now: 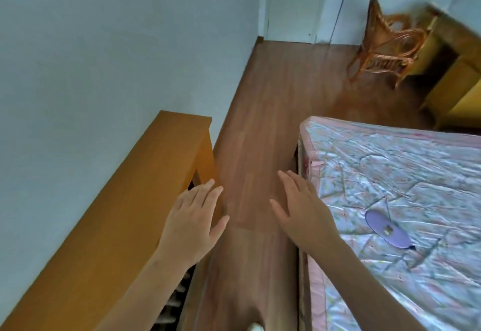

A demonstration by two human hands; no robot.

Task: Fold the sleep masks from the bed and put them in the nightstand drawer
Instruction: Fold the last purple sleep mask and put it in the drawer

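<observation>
A purple sleep mask (387, 229) lies flat on the bed (390, 174), which has a shiny pink and pale blue quilted cover. My right hand (304, 208) hovers open above the bed's left edge, to the left of the mask and apart from it. My left hand (194, 224) is open with spread fingers, over the right edge of a long orange wooden unit (117, 226) on the left. Both hands hold nothing. No nightstand drawer is visible.
A strip of brown wooden floor (260, 122) runs between the wooden unit and the bed. A wicker chair (385, 44) and yellow wooden furniture (455, 75) stand at the back right, with white doors (299, 5) behind. A pale wall fills the left side.
</observation>
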